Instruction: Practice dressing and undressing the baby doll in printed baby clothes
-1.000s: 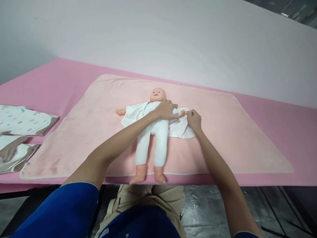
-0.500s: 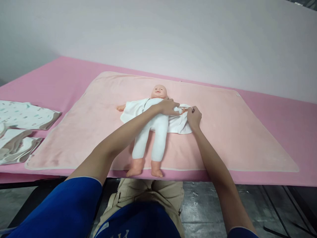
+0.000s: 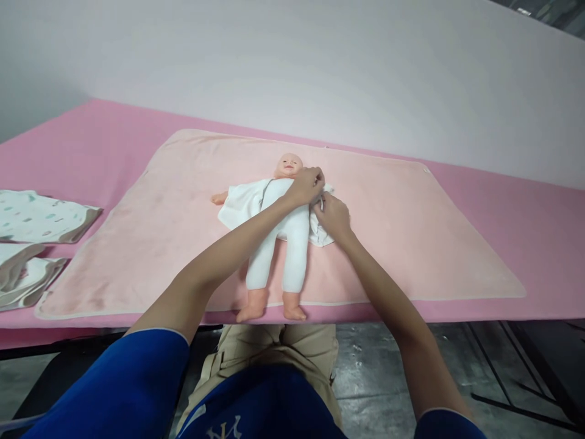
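Note:
A baby doll point(image 3: 280, 244) in white clothes lies on its back on a light pink blanket point(image 3: 183, 244), head away from me, feet at the table's near edge. An open white garment point(image 3: 237, 204) is spread under its torso. My left hand point(image 3: 305, 185) is closed at the doll's shoulder, pinching the garment there. My right hand point(image 3: 333, 216) is closed just beside it, gripping the garment's right side, which is bunched toward the doll's body. The doll's right-side arm is hidden under my hands.
The blanket lies on a table covered in darker pink cloth point(image 3: 68, 140). Folded patterned cloths point(image 3: 41, 214) and another pile point(image 3: 22, 280) lie at the left. A white wall stands behind. Grey floor and dark table legs show below.
My right hand has moved left and inward, pulling the garment's right side toward the doll's body. My left hand has shifted up to the doll's shoulder. The doll's outstretched arm is no longer visible.

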`<action>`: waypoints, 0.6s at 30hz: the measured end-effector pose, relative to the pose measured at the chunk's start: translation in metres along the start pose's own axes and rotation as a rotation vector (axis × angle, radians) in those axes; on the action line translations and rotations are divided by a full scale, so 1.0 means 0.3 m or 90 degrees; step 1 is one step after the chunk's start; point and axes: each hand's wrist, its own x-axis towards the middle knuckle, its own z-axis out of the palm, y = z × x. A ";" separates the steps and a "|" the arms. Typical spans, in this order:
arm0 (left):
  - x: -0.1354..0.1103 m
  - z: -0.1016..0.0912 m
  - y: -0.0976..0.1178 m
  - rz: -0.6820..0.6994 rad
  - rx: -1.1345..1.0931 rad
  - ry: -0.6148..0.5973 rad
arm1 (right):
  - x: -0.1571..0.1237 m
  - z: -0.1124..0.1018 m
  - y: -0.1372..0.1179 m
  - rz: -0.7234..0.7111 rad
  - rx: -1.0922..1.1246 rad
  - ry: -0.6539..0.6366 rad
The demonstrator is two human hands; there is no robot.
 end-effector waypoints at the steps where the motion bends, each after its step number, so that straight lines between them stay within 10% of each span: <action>1: -0.022 -0.022 0.002 0.000 -0.014 0.046 | -0.004 0.001 -0.012 -0.012 -0.003 -0.005; 6: -0.315 -0.210 -0.048 0.003 0.051 0.131 | -0.138 -0.024 0.046 -0.023 0.006 0.044; 12: -0.718 -0.419 -0.286 -0.333 0.264 0.116 | -0.311 -0.030 0.216 0.109 0.024 0.000; 18: -0.633 -0.474 -0.286 -0.361 0.206 -0.047 | -0.176 -0.131 0.070 0.131 0.117 -0.145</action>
